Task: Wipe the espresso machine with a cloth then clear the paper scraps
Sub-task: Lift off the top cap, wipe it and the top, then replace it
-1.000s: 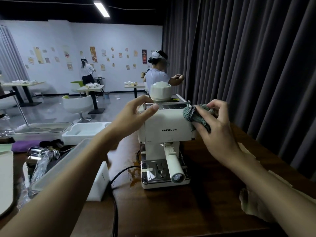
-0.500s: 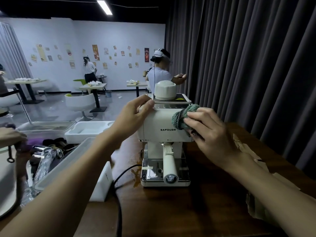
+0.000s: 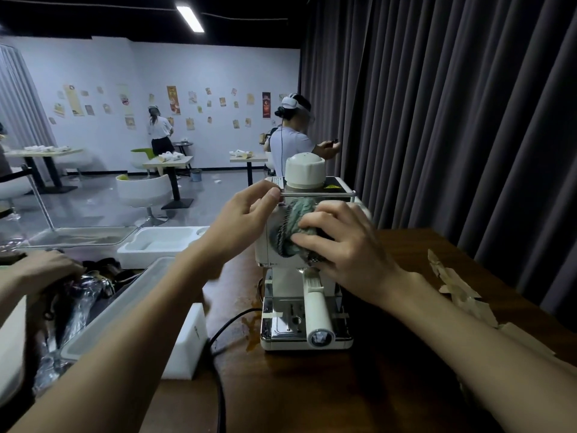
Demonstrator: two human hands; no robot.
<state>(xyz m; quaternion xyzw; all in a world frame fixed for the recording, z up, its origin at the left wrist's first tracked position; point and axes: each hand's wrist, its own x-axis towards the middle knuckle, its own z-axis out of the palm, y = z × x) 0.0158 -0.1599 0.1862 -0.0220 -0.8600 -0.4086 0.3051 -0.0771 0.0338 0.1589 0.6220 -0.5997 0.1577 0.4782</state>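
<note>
Head view:
L hand: my fingers curl on espresso machine top-left edge, gripping it.
R hand: my fingers bent over bunched cloth, pressing it on machine front.
Elsewhere: paper scraps on worktop, right of machine.

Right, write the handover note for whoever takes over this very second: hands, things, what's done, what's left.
Left hand holds the espresso machine at its top left corner, steadying it.
Right hand grips the cloth and presses it on the machine's front panel.
Paper scraps lie on the table, right of the machine.
Done: nothing finished; the wipe is under way.
Left: finish the wipe, then clear the scraps.
</note>
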